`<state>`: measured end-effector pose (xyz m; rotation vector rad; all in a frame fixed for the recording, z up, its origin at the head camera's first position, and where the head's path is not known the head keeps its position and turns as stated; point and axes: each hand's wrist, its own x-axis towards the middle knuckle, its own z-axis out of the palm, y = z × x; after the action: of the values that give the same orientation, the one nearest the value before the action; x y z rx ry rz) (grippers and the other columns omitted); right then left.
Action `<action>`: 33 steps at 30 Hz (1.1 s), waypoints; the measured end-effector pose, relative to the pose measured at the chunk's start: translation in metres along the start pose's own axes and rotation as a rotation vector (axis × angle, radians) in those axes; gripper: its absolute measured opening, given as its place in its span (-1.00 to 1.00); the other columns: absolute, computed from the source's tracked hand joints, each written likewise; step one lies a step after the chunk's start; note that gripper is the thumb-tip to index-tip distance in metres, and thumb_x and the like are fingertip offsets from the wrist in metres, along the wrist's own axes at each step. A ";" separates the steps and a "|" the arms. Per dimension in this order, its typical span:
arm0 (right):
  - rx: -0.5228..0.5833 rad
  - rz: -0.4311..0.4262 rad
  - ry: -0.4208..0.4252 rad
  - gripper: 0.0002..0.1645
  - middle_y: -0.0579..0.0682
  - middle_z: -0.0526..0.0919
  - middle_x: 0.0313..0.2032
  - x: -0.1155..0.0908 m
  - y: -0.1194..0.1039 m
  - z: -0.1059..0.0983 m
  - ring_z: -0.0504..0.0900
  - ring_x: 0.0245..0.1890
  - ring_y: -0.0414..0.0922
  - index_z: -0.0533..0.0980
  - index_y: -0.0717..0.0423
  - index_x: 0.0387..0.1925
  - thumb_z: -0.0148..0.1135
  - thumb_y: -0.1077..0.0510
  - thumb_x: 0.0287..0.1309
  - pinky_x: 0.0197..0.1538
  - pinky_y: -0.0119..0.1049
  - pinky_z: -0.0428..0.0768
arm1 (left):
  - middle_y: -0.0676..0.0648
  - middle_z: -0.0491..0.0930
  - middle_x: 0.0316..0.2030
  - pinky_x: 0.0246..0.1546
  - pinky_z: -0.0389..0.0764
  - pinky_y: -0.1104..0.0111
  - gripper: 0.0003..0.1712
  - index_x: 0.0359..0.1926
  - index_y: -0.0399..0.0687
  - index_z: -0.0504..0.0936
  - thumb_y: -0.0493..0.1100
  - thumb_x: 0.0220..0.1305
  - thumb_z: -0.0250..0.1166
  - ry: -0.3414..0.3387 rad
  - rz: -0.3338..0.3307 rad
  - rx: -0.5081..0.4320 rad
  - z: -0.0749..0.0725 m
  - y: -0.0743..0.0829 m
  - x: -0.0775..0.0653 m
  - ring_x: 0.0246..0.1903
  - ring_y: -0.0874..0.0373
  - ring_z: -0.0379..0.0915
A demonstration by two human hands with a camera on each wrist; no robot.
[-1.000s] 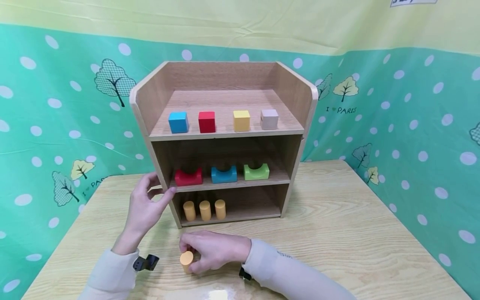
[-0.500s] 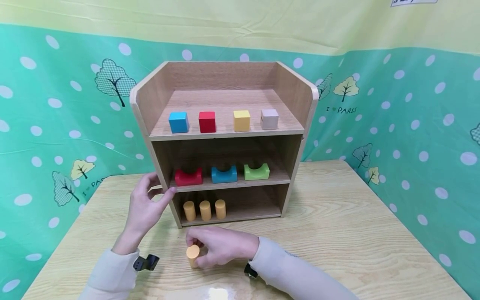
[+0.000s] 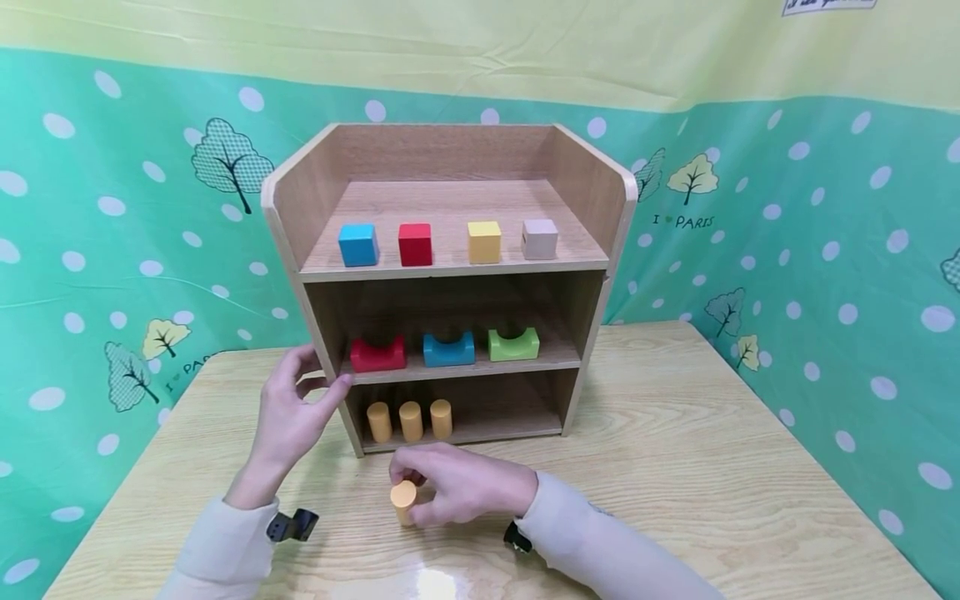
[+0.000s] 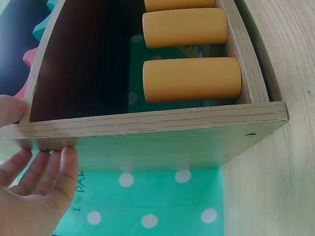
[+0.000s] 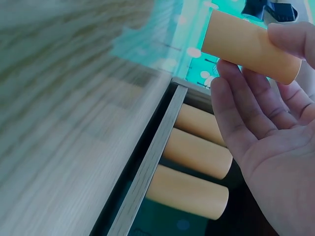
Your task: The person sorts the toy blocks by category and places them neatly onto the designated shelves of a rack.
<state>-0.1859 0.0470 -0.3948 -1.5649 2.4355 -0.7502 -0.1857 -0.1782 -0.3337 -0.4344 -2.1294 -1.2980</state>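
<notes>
My right hand [image 3: 468, 483] pinches an upright orange cylinder block [image 3: 403, 502] between thumb and fingers, in front of the shelf unit. In the right wrist view this cylinder [image 5: 251, 46] lies between the thumb and the fingertips. My left hand [image 3: 292, 412] grips the left side panel of the wooden shelf unit [image 3: 457, 446], thumb at the front edge near the middle board. The left wrist view has its fingers [image 4: 66, 167] against the panel's outer face. On the bottom shelf three similar cylinders [image 3: 411, 422] stand in a row toward the left.
Red, blue and green arch blocks [image 3: 448, 350] sit on the middle shelf. Along the top shelf's front stand a blue cube [image 3: 358, 245], a red cube [image 3: 415, 244], a yellow cube [image 3: 483, 242] and a grey cube [image 3: 539, 240]. A dotted curtain [image 3: 825, 275] hangs behind the table [image 3: 697, 433].
My right hand has carried the cylinder rightward and slightly toward the shelf unit. My left hand stays at the side panel, and the blocks on the shelves keep their places.
</notes>
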 end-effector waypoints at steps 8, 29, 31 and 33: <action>0.049 0.036 0.032 -0.62 -0.28 0.45 -0.21 -0.011 0.002 -0.007 0.46 -0.12 -0.40 0.36 -0.06 -0.15 0.30 0.17 -0.01 0.01 -0.52 0.48 | -0.29 0.53 -0.11 -0.19 0.52 0.63 -0.50 0.06 -0.44 0.44 -0.48 0.05 0.34 -0.004 0.009 0.003 0.000 0.000 0.000 -0.19 0.03 0.48; 0.076 0.110 0.132 -0.60 -0.28 0.48 -0.20 -0.031 0.017 -0.028 0.47 -0.14 -0.37 0.38 -0.11 -0.14 0.33 0.21 -0.01 0.01 -0.38 0.53 | -0.29 0.53 -0.11 -0.19 0.52 0.63 -0.50 0.06 -0.44 0.43 -0.48 0.06 0.34 -0.008 -0.002 -0.003 0.000 -0.001 0.000 -0.20 0.08 0.48; 0.082 0.115 0.146 -0.60 -0.28 0.49 -0.21 -0.033 0.019 -0.031 0.48 -0.15 -0.36 0.39 -0.12 -0.15 0.32 0.23 -0.02 0.00 -0.35 0.55 | -0.29 0.53 -0.11 -0.19 0.52 0.63 -0.50 0.06 -0.45 0.43 -0.48 0.06 0.34 -0.009 -0.001 -0.003 0.000 -0.001 0.000 -0.20 0.09 0.48; 0.085 0.113 0.159 -0.60 -0.28 0.49 -0.22 -0.034 0.020 -0.033 0.48 -0.16 -0.36 0.39 -0.12 -0.16 0.32 0.24 -0.02 0.00 -0.33 0.55 | -0.29 0.53 -0.11 -0.19 0.52 0.63 -0.50 0.06 -0.45 0.43 -0.48 0.06 0.35 -0.008 0.001 -0.003 0.000 -0.001 0.000 -0.20 0.08 0.48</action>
<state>-0.1996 0.0947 -0.3813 -1.3723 2.5397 -0.9776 -0.1862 -0.1786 -0.3341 -0.4422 -2.1343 -1.3011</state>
